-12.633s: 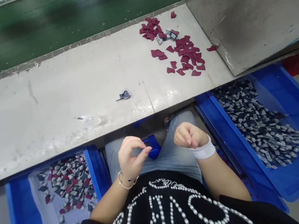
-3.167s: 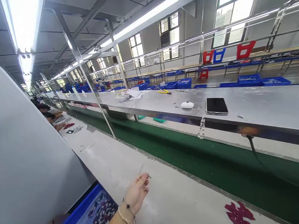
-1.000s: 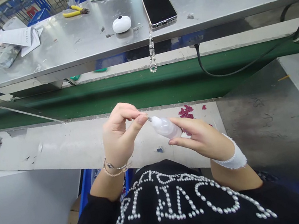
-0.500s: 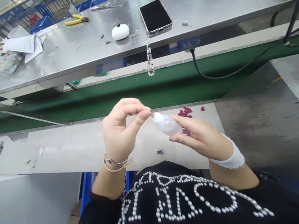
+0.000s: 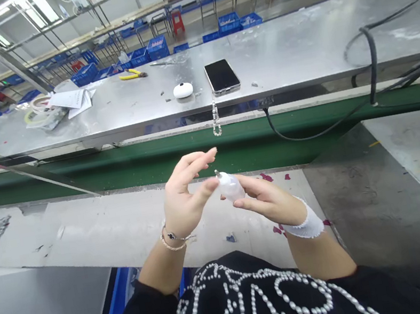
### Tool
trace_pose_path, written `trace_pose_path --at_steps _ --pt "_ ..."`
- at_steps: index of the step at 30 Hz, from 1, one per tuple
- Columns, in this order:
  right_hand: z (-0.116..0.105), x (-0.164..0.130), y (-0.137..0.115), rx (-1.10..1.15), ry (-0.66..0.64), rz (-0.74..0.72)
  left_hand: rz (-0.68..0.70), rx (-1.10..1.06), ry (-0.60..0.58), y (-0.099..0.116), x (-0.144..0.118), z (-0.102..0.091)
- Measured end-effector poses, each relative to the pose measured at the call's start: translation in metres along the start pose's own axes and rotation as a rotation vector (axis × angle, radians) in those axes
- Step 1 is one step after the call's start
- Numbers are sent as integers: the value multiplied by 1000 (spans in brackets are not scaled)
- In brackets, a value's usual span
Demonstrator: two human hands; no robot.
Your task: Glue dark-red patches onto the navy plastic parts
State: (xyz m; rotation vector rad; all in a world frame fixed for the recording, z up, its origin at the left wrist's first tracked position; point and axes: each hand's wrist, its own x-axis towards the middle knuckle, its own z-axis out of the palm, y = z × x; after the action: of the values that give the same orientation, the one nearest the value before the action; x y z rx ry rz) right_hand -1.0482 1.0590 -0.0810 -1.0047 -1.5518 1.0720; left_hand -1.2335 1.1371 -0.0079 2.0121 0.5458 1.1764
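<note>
My right hand [image 5: 268, 198] is wrapped round a small translucent white squeeze bottle [image 5: 231, 186], which tilts up to the left. A short metal tip [image 5: 218, 173] sticks out of its white cap. Close by on the left, my left hand [image 5: 187, 190] has its fingers stretched out and parted from the thumb. Its thumb is at the bottle's cap; whether it touches cannot be made out. Both hands are above the pale work surface [image 5: 116, 225]. My fingers hide part of the bottle's lower end.
A steel shelf [image 5: 288, 46] beyond the green strip carries a phone [image 5: 222, 76] with a beaded strap, a white case [image 5: 183, 91], yellow-handled pliers [image 5: 132, 74] and papers [image 5: 72, 99]. Dark red scraps [image 5: 265, 177] lie near my right hand. A black cable [image 5: 308, 137] hangs at right.
My left fingers have opened from a pinch at the bottle's tip and lifted off it. The bottle stays in my right hand. The camera view has tilted upward.
</note>
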Motion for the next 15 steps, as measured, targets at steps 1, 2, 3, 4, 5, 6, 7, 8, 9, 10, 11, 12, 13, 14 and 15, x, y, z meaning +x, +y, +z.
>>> trace_pose_path --at_steps 1,2,3,4,5,6,7,8,9,10,11,12,13,14,15 --pt "0 1 -1 5 0 -8 -14 14 -17 -1 -1 -1" --pt "-1 3 -1 14 -2 -12 -39 24 -33 -3 -2 -2" --pt "-1 5 -1 30 -10 -9 -73 28 -48 -4 -3 -1" --pt "0 7 -1 50 -21 -2 -116 25 -57 -6 -4 -1" --pt "0 10 0 70 -32 7 -159 17 -62 -7 -5 0" --pt "0 13 1 86 -41 13 -201 8 -63 -8 -5 1" --pt "1 18 2 99 -45 18 -239 0 -61 -8 -5 2" --pt "1 22 3 108 -48 23 -273 -7 -57 -9 -5 2" --pt "2 27 5 113 -50 28 -305 -10 -48 -10 -4 1" --pt "2 33 7 114 -53 32 -338 -6 -39 -11 -3 -1" --pt "2 38 9 114 -59 35 -367 2 -26 -12 -1 -3" --pt "2 43 12 124 -68 38 -393 7 -10 -15 3 -6" --pt "1 48 16 148 -77 44 -410 8 8 -18 7 -10" --pt "-1 53 20 181 -83 51 -420 6 30 -22 13 -15" --pt "-4 56 25 214 -84 61 -419 3 57 -26 20 -21"
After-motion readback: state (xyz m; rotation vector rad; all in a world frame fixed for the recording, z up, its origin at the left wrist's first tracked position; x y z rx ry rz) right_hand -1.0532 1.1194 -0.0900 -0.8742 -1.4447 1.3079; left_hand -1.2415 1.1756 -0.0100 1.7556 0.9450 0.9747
